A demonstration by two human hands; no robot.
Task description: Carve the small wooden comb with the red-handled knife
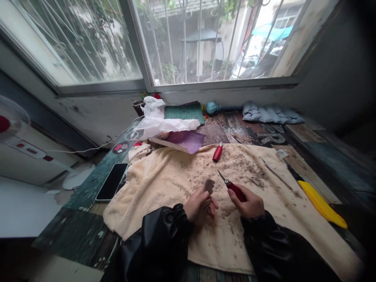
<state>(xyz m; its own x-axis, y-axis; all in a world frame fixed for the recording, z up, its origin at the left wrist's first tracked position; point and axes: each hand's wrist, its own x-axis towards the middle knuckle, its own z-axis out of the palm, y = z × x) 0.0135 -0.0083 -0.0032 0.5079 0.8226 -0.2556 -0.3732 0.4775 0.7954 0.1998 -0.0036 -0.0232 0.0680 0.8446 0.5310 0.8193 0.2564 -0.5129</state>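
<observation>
My left hand (199,203) is closed around a small brownish carved piece (209,185), which looks like wood; its notched top sticks up past my fingers and its lower part is hidden. In my right hand (249,201) is a carving knife (236,191) with a red handle, its thin blade pointing up and left toward the piece without touching it. Both hands are above a cream towel (152,188) strewn with brown shavings. Beyond them on the towel lies a second red-handled tool (217,152).
A phone (112,182) lies at the left. White plastic (155,121), a purple sheet (188,141) and a green mat (185,112) are at the back. A yellow-handled tool (323,203) rests at the right. A fan (17,129) stands left of the table, below the barred window.
</observation>
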